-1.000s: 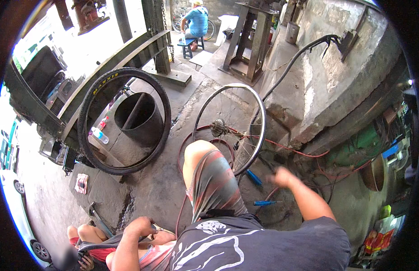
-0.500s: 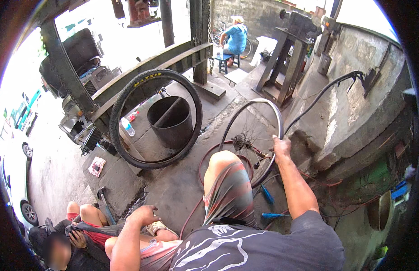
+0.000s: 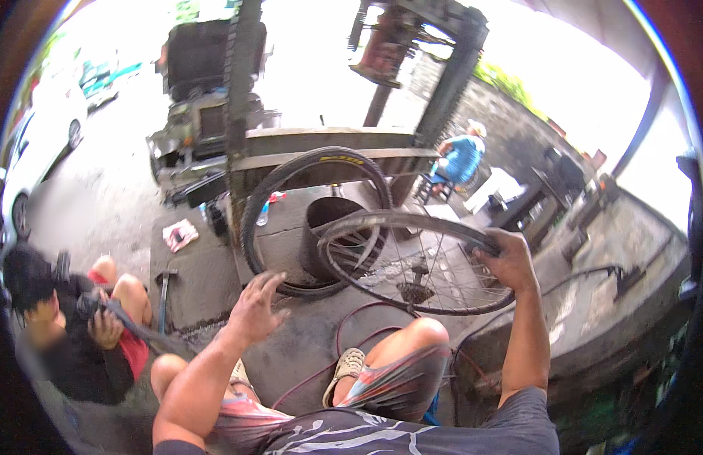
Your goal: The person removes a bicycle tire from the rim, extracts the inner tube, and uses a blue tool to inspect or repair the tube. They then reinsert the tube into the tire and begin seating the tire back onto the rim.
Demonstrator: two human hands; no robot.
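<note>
My right hand (image 3: pixel 511 262) is closed around the rim of a spoked bicycle wheel (image 3: pixel 427 222), at the wheel's right side. The wheel is raised and tilted in front of me, with a rear sprocket cluster (image 3: pixel 416 292) at its hub and no outer tyre on it. Its left edge overlaps the view of a black bicycle tyre (image 3: pixel 247 227) with yellow lettering, which stands upright. Behind the tyre is a dark metal drum (image 3: pixel 318 254). My left hand (image 3: pixel 254 307) is empty, fingers apart, just in front of the tyre's lower left edge.
A person holding a camera (image 3: pixel 90 307) crouches close on my left. On the ground lie a hammer (image 3: pixel 165 292), a crumpled cloth (image 3: pixel 180 235) and a reddish hose (image 3: pixel 340 330). A metal frame (image 3: pixel 329 142) stands behind the tyre. Farther back sits a person in blue (image 3: pixel 464 161).
My right hand has lifted the wheel and tipped it from upright toward level, bringing it left. The left hand has risen and reached forward toward the tyre. The whole view has turned.
</note>
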